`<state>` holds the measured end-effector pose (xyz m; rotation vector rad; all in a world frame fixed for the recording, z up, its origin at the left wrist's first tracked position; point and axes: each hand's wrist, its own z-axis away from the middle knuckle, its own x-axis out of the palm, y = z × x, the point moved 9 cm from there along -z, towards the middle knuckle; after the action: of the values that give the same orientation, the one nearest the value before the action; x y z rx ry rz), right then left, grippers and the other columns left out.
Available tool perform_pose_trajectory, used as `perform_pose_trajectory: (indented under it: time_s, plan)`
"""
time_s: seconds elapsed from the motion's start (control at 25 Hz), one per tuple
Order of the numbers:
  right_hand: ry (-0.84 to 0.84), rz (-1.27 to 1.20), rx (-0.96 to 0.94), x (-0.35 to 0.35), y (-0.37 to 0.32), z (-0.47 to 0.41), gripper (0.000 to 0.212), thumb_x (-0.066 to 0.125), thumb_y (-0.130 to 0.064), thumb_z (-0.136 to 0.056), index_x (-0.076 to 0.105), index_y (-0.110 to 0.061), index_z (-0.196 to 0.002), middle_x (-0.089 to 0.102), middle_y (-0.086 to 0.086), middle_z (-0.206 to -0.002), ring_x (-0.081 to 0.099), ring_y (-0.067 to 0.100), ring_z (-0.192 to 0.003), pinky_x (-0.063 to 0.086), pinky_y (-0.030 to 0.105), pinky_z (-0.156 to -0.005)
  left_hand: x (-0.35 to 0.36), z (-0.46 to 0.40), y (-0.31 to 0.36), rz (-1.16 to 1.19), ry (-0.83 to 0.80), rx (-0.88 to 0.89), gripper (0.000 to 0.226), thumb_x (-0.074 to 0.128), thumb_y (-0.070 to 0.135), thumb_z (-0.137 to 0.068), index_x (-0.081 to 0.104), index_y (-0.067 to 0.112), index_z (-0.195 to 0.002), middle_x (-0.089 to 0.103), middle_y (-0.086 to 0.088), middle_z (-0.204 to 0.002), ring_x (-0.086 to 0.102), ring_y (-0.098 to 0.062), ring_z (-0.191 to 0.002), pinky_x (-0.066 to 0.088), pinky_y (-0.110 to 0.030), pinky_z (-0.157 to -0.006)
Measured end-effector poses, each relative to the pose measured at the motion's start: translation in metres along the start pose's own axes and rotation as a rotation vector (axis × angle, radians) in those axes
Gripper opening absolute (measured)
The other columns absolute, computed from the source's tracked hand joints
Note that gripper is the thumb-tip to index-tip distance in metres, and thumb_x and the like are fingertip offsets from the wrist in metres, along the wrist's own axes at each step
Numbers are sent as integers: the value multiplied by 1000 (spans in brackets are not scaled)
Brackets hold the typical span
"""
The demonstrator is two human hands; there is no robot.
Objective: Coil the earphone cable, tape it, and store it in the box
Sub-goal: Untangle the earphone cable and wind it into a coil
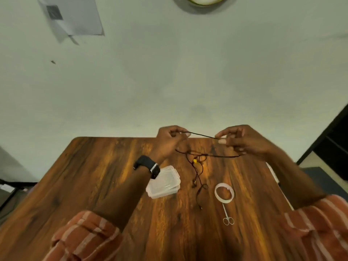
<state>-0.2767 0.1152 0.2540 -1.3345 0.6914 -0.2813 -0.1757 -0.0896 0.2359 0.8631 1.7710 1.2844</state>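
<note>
My left hand [170, 137] and right hand [239, 141] each pinch the cable [201, 136] taut above the table [94, 176], its tail dangling tangled, likely to knot if coiled carelessly.

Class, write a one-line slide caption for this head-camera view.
Both hands, left hand and right hand, stretch the earphone cable above the wooden table.

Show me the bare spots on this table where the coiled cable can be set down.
The widest bare patch of table lies left of the plastic box. A smaller one sits near the front edge, between the sleeves, below the box. The middle is crowded: the earphone cable trails beside the tape roll and scissors, under the left hand and right hand.
</note>
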Motion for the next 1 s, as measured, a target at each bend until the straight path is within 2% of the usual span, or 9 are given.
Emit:
perform_pose_trajectory:
  time_s: [0.08, 0.2, 0.32, 0.4, 0.48, 0.6, 0.76, 0.92, 1.0]
  plan:
    - [-20, 215, -14, -15, -29, 8, 18, 78, -19, -77, 77, -7, -90, 60, 21, -61, 47, 23, -52, 36, 22, -45, -23, -5, 39, -114, -19, 78, 13, 80, 16, -79, 77, 4, -86, 67, 7, -57, 54, -6, -50, 46, -20, -53]
    - [80, 272, -53, -48, -57, 25, 18, 80, -24, -72, 77, -7, -79, 57, 15, -60, 46, 18, -53, 37, 23, -46, -72, -6, 73, -237, 89, 136, 18, 82, 23, -78, 77, 6, -84, 74, -7, -73, 62, -13, -62, 48, -25, -59]
    - [173, 251, -93, -74, -69, 38, 24, 78, -28, -71, 75, -6, -78, 44, 6, -52, 35, 11, -46, 27, 22, -44, -116, -7, 92, -302, 131, 118, 13, 76, 15, -83, 76, 3, -87, 69, 15, -58, 57, 5, -53, 42, -8, -53]
    - [207, 108, -140, -83, -74, 39, 30, 76, -33, -68, 73, -5, -79, 40, -2, -49, 32, 9, -44, 28, 20, -43, -133, -7, 94, -359, 88, 72, 12, 73, 17, -87, 77, 6, -88, 60, 16, -48, 50, 4, -45, 37, -7, -46]
    - [217, -99, -186, -90, -79, 36, 30, 73, -35, -69, 69, -7, -79, 33, -6, -47, 27, 8, -42, 26, 19, -39, -145, -5, 92, -371, 28, 41, 13, 73, 21, -87, 77, 8, -86, 54, 9, -48, 45, -3, -45, 37, -15, -46]
    - [256, -247, -218, -106, -86, 33, 18, 63, -25, -87, 63, -7, -81, 28, -11, -44, 24, 4, -37, 20, 16, -35, -164, 0, 85, -414, -36, 39, 9, 75, 18, -85, 76, 13, -92, 58, 6, -50, 47, -10, -47, 42, -18, -50]
    - [294, -639, -198, -139, -83, 35, 29, 43, -24, -100, 56, -21, -75, 29, -10, -42, 25, 1, -33, 19, 15, -33, -200, 10, 57, -366, -6, -31, 14, 75, 18, -85, 76, 15, -98, 55, -1, -55, 44, -9, -47, 38, -21, -48]
    - [463, -861, -231, -180, -64, 45, 14, 61, -29, -79, 54, -26, -68, 30, -7, -42, 25, 3, -35, 21, 14, -35, -253, 19, 22, -258, 163, -102, 17, 65, 25, -92, 78, 15, -98, 39, 5, -52, 28, -10, -50, 22, -25, -47]
    - [576, -919, -227, -200, -47, 52, 23, 75, -31, -59, 53, -26, -63, 30, -6, -42, 24, 4, -34, 23, 14, -35, -275, 21, 7, -138, 242, -120, 19, 60, 18, -96, 76, 11, -103, 35, 6, -52, 25, -11, -49, 18, -24, -45]
